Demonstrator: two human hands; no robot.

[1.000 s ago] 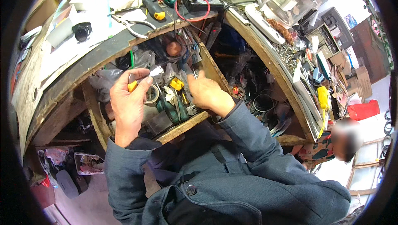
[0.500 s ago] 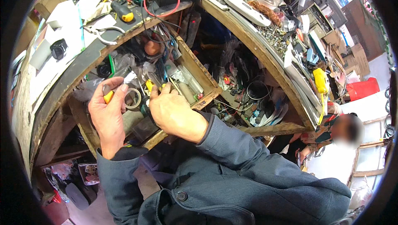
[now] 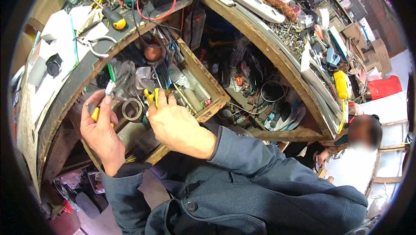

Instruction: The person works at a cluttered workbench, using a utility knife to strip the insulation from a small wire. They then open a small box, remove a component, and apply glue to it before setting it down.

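Over the open wooden drawer (image 3: 203, 113), my left hand (image 3: 104, 133) is closed. Its thumb and finger pinch a small white, silvery piece (image 3: 110, 88), and a tool with a yellow handle (image 3: 95, 114) lies across its fingers. My right hand (image 3: 182, 129) reaches palm-down into the drawer. Its fingertips close on a yellow-handled tool (image 3: 151, 95), whose working end I cannot make out. A roll of tape (image 3: 131, 109) sits between the hands. Beyond it are clear plastic bags (image 3: 125, 77) and a round copper-coloured object (image 3: 152, 51).
Pliers with pale handles (image 3: 97, 46) and a yellow-black screwdriver (image 3: 114, 19) lie on the bench top at the left. An open compartment (image 3: 260, 92) full of wires and parts is right of the drawer. A yellow tool (image 3: 341, 85) hangs at the bench edge. Another person (image 3: 342, 144) sits at the right.
My left hand has moved left, away from the tape roll, and the white piece in its pinch now shows plainly. My right hand has shifted slightly left, and more of the yellow handles shows.
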